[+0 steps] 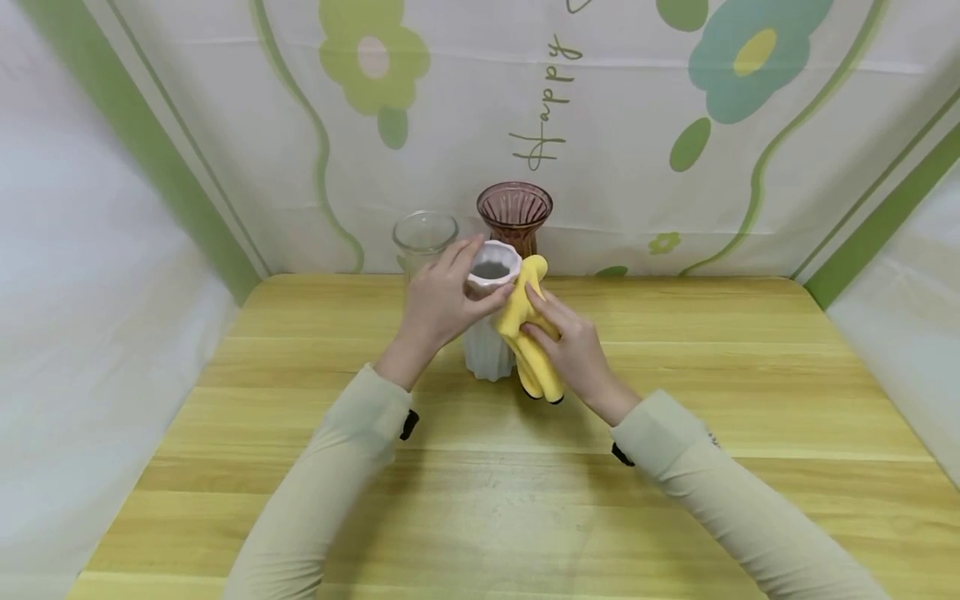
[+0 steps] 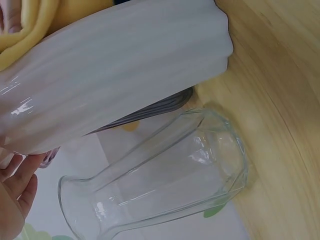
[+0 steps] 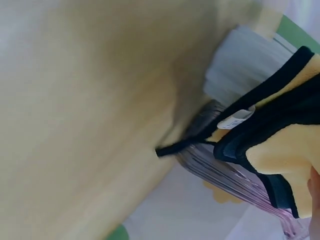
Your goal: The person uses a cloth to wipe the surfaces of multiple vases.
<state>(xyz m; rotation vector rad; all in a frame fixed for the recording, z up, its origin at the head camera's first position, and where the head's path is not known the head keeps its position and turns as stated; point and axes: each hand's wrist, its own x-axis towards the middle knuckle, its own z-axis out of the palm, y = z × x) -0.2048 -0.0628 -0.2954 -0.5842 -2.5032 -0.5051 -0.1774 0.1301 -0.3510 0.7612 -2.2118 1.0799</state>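
Observation:
A white fluted vase stands upright in the middle of the head view; whether its base touches the table is hard to tell. My left hand grips it near the scalloped rim, thumb on the near side. In my right hand is a folded yellow cloth with black edging, pressed against the right side of the vase near the top. The left wrist view shows the vase's glossy side with the cloth lying over it. The cloth's black edging hangs loose in the right wrist view.
Behind the left hand stands a clear glass vase. A purple ribbed glass vase is just behind the white one. The wooden table ends at the back against a flower-printed curtain.

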